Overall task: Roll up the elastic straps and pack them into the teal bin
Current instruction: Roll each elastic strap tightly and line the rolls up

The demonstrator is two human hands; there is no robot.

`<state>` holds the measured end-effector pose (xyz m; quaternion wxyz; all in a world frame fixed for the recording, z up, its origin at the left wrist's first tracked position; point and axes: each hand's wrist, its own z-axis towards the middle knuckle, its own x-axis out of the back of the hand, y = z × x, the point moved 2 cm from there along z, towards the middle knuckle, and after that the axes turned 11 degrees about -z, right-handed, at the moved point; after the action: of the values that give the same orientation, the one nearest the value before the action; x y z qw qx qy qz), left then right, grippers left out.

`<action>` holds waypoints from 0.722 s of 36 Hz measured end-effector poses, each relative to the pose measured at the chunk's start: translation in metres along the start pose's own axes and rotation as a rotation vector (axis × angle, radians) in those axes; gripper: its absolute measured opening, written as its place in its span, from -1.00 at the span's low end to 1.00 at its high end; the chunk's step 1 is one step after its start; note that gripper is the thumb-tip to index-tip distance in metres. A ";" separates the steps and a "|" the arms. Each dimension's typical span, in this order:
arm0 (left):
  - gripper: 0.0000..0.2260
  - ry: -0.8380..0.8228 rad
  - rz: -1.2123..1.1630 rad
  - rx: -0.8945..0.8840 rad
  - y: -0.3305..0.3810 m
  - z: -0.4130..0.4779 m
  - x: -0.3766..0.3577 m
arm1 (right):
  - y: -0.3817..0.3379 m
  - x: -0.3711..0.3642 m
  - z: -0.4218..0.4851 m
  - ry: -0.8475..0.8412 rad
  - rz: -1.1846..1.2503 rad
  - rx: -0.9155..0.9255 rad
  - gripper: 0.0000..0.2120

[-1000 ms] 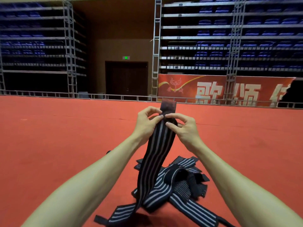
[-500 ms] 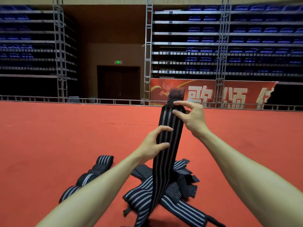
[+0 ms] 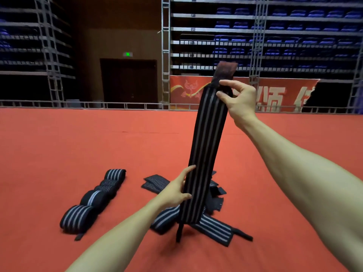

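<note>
A long black elastic strap with grey stripes (image 3: 206,146) is stretched upright in front of me. My right hand (image 3: 238,101) pinches it near its top, just under the dark fastener tab. Lower down, my left hand (image 3: 176,190) grips its left edge between thumb and fingers. A thin black tail hangs off the strap's bottom end above the floor. Behind it lies a loose pile of unrolled straps (image 3: 212,226) on the red carpet. A row of several rolled straps (image 3: 94,201) lies to the left. No teal bin is in view.
Red carpet (image 3: 59,150) covers the floor out to a low metal railing (image 3: 98,104). Beyond it stand scaffold frames, blue stadium seats, a dark double door and a red banner (image 3: 275,95).
My right hand has lifted the strap's top end higher while my left hand slid down it. The strap now hangs stretched and clear of the pile. The rolled straps came into view.
</note>
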<state>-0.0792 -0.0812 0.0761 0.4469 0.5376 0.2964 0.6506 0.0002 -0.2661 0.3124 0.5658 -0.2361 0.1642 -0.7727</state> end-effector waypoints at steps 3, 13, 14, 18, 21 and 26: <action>-0.15 0.015 -0.050 -0.001 -0.005 -0.002 -0.015 | 0.001 0.009 0.001 -0.003 -0.011 0.007 -0.71; -0.22 -0.124 -0.265 0.079 0.000 0.004 -0.085 | 0.043 0.026 -0.009 0.005 -0.132 -0.020 -0.70; -0.21 -0.135 -0.253 0.094 -0.006 0.005 -0.089 | 0.049 0.026 -0.014 -0.011 -0.140 -0.023 -0.69; -0.15 -0.146 -0.091 0.144 -0.033 0.010 -0.098 | 0.083 0.019 -0.036 -0.075 -0.166 -0.057 -0.70; -0.13 -0.115 -0.008 0.166 -0.051 0.016 -0.099 | 0.111 0.015 -0.046 -0.086 -0.184 -0.096 -0.71; -0.11 -0.164 0.069 0.166 -0.067 0.025 -0.096 | 0.133 0.008 -0.047 -0.084 -0.167 -0.137 -0.72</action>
<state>-0.0351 -0.1419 -0.0177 0.4011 0.6341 0.2929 0.5927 0.0781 -0.3154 0.2051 0.4885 -0.3194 0.1725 -0.7934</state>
